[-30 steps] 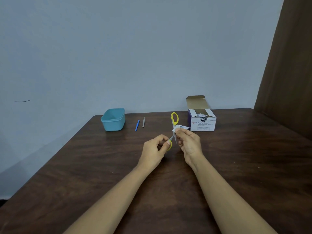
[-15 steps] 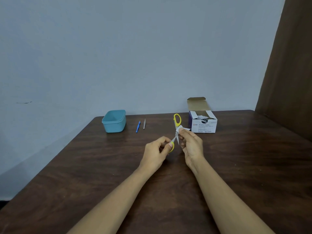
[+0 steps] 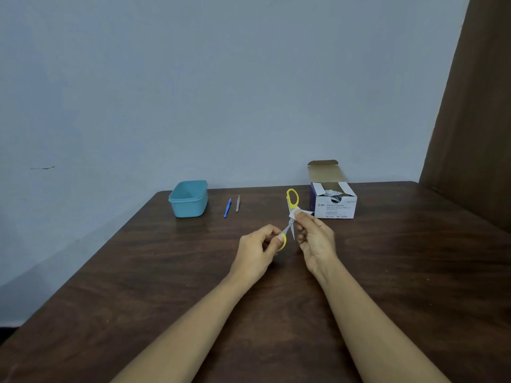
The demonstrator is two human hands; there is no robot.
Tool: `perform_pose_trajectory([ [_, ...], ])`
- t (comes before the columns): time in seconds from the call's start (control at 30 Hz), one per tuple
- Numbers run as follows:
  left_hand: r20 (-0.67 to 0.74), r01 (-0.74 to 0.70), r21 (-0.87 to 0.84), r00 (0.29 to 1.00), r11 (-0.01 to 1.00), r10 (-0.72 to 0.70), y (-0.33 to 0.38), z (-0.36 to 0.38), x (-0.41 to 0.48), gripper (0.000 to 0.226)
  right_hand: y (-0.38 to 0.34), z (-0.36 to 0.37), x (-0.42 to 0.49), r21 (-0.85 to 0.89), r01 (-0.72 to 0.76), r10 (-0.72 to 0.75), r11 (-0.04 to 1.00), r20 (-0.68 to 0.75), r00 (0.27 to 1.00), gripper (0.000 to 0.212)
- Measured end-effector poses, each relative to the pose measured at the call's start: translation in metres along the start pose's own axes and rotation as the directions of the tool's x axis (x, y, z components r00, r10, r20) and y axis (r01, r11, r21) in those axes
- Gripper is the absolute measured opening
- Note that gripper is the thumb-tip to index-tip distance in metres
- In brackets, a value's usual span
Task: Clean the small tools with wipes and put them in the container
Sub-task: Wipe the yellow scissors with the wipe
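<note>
- Head view: the person's left hand (image 3: pixel 258 251) curls its fingers round the lower yellow handle of a pair of scissors (image 3: pixel 290 223), lifting them above a dark wooden table (image 3: pixel 138 272), probably so every side can be reached.
- The scissors are spread open, the other yellow handle pointing up, likely so each blade can be wiped alone.
- The right hand (image 3: pixel 315 239) pinches a small white wipe (image 3: pixel 298 212) against the scissors' upper arm.
- A teal container (image 3: pixel 189 211) sits at the far left, well apart from the hands.
- A blue tool (image 3: pixel 227 208) and a grey tool (image 3: pixel 237 203) lie beside it, seemingly awaiting cleaning.
- An open box of swabs (image 3: pixel 336 208) stands near the right hand, handy for fresh wipes.
</note>
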State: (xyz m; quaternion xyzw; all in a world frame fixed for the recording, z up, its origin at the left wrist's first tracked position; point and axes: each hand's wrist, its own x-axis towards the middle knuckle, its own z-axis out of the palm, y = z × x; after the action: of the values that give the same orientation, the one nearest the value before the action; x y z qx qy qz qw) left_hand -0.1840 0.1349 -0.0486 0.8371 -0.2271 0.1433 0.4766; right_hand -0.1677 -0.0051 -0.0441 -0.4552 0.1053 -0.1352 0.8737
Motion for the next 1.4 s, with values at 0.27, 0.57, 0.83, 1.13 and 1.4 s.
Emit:
perform_pose_trajectory([
  [0.27,-0.009,-0.001,-0.002,1.000,1.000,0.001,-0.0016,-0.0004,-0.0001,0.013,0.0014,0.0002,0.0017,-0.068,0.019,-0.018,0.998,0.011,1.000,0.011],
  [0.57,-0.007,-0.004,0.007,1.000,1.000,0.004,-0.0022,0.0004,0.0007,0.013,0.0010,-0.0016,0.0017,-0.039,0.019,-0.018,0.999,0.006,1.000,0.011],
  [0.83,-0.020,0.009,-0.017,1.000,1.000,-0.010,-0.0037,0.0004,0.0004,0.013,0.0008,-0.0007,0.0025,-0.063,0.018,-0.018,0.998,0.006,1.000,0.009],
  [1.13,-0.021,0.005,0.003,1.000,1.000,-0.005,-0.0036,0.0007,0.0016,0.013,0.0045,-0.0009,0.0028,-0.101,0.085,-0.088,0.991,-0.028,0.996,0.011],
  [1.4,-0.050,0.018,0.027,0.999,0.999,-0.017,-0.0044,-0.0004,0.0022,0.013,0.0026,0.0029,-0.0046,-0.278,0.219,-0.192,0.935,0.121,0.974,0.009],
])
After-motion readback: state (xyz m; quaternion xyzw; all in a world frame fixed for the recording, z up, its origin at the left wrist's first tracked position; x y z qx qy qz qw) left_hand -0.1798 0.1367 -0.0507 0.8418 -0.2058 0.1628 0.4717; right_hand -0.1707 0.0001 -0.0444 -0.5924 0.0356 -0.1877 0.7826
